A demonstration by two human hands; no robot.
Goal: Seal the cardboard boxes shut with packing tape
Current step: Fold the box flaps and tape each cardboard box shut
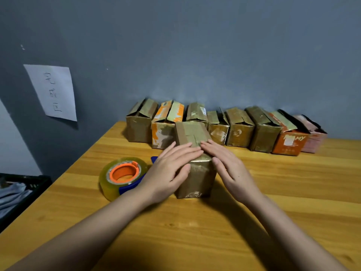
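Left hand (pixel 172 169): fingers straight, laid flat on the top near edge of the cardboard box (pixel 195 163), thumb against its front face. Right hand (pixel 226 165): fingers straight, pressing the same top edge, fingertips meeting the left. Box: upright, mid-bench, flaps closed under tape. Tape roll (pixel 122 177) on blue dispenser: flat, just left of the left hand. Row of boxes (pixel 240 132): behind, along the wall, flaps ajar. Bench (pixel 195 231): wood.
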